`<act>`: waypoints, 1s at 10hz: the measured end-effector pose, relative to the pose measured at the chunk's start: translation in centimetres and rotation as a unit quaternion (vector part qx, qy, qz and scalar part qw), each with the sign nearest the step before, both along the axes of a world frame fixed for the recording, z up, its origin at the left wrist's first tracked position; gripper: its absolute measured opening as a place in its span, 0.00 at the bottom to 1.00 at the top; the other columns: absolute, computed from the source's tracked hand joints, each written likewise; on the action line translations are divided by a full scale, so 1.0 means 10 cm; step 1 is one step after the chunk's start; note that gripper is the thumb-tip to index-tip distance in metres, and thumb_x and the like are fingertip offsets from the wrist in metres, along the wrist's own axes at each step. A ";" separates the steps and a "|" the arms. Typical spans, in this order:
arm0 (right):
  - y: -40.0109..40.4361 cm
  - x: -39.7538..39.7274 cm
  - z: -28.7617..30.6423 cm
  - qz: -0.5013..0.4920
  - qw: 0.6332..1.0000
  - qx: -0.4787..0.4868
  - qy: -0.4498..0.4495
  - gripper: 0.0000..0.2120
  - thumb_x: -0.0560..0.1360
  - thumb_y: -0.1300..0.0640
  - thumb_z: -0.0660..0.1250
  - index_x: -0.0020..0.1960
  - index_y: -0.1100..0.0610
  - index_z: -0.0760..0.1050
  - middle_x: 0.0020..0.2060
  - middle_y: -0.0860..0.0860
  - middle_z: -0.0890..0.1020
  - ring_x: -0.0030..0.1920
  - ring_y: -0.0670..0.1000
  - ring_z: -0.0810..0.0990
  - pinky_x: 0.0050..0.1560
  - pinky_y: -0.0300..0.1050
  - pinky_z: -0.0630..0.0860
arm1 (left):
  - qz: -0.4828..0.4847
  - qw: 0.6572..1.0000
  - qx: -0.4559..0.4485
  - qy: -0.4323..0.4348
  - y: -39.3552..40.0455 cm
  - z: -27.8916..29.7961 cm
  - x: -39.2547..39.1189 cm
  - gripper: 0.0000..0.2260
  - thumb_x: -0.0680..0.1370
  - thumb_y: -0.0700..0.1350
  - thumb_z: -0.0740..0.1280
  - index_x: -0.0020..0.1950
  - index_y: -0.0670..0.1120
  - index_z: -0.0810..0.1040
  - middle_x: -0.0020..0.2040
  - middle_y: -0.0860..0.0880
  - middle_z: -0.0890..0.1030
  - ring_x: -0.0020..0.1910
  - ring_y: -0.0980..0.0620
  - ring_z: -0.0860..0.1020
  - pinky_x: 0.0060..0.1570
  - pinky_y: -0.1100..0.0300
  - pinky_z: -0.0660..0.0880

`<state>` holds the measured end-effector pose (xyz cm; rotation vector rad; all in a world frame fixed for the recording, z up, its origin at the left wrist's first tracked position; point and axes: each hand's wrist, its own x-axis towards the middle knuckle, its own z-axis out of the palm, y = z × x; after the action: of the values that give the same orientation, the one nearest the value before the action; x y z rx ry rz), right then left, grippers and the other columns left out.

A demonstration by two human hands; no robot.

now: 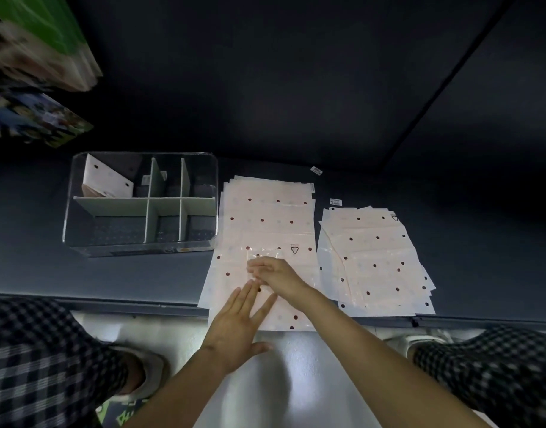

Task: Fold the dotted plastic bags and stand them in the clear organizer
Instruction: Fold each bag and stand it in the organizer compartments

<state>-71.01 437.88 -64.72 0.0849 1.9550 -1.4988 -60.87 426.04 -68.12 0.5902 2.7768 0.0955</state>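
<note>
So there's a tall stack of pale pink plastic bags with dark red dots [265, 223] lying flat on the dark grey-blue tabletop [142, 273], its near end hanging a bit over the table's front edge. The left hand [237, 325] lies flat on the near part of that stack, fingers straight and slightly spread, thumb sticking out to the side off the table edge. The right hand [276, 278] sits just past it on the same stack, fingers bunched and curled down at the plastic, and it looks like it's pinching the top bag, though the fingertips are blurry so I can't swear to it. The two hands are nearly touching. Just to the right is a second, messier pile of pale bags with black dots [376, 261], fanned out and not touched by either hand. To the left of the red-dotted stack, right beside it, sits the clear rectangular plastic organizer with pale dividers [142, 202]. One folded dotted bag [106, 180] already stands tilted in its far-left compartment. A couple of small white label stickers [316, 170] lie on the table past the stacks. Checked trouser legs [34, 366] show at both bottom corners.
</note>
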 end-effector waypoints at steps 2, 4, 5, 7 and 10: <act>0.10 -0.30 -0.04 -0.097 0.988 -0.092 -0.079 0.14 0.79 0.68 0.57 0.64 0.65 0.71 0.59 0.61 0.78 0.61 0.57 0.77 0.62 0.44 0.72 | 0.003 0.998 0.011 0.057 -0.04 0.01 0.03 0.39 0.74 0.70 0.55 0.76 0.55 0.39 0.76 0.39 0.39 0.74 0.42 0.35 0.72 0.46 0.31; 0.14 -0.10 -0.12 -0.037 0.966 0.096 0.236 0.07 0.76 0.63 0.64 0.53 0.59 0.77 0.50 0.52 0.81 0.51 0.48 0.79 0.52 0.34 0.74 | 0.012 0.997 0.066 0.028 -0.07 0.16 0.03 0.38 0.65 0.71 0.67 0.70 0.52 0.72 0.69 0.40 0.71 0.68 0.45 0.71 0.68 0.55 0.48; 0.36 0.18 -0.22 0.140 0.907 0.204 0.341 0.06 0.76 0.56 0.65 0.50 0.56 0.77 0.51 0.48 0.79 0.51 0.45 0.75 0.52 0.38 0.71 | 0.034 0.996 0.077 0.016 -0.09 0.13 0.02 0.34 0.71 0.69 0.58 0.68 0.47 0.74 0.68 0.42 0.73 0.66 0.47 0.73 0.69 0.56 0.49; 0.60 0.41 -0.22 0.217 0.837 0.273 0.423 0.15 0.75 0.59 0.67 0.61 0.59 0.77 0.62 0.53 0.78 0.62 0.51 0.77 0.62 0.43 0.73 | 0.071 0.992 0.106 0.016 -0.11 0.20 -0.07 0.31 0.73 0.64 0.52 0.60 0.44 0.80 0.64 0.48 0.78 0.60 0.53 0.78 0.67 0.62 0.59; 0.54 0.35 -0.22 0.307 0.794 0.337 0.403 0.19 0.82 0.51 0.53 0.70 0.54 0.67 0.70 0.51 0.69 0.71 0.49 0.65 0.70 0.39 0.59 | 0.135 0.970 0.201 -0.031 -0.20 0.11 -0.28 0.24 0.78 0.61 0.58 0.73 0.55 0.65 0.75 0.58 0.62 0.73 0.58 0.61 0.69 0.66 0.57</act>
<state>-67.53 443.23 -66.88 -0.9412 2.7086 -0.3325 -63.62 423.99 -67.03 0.2837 2.7712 0.7364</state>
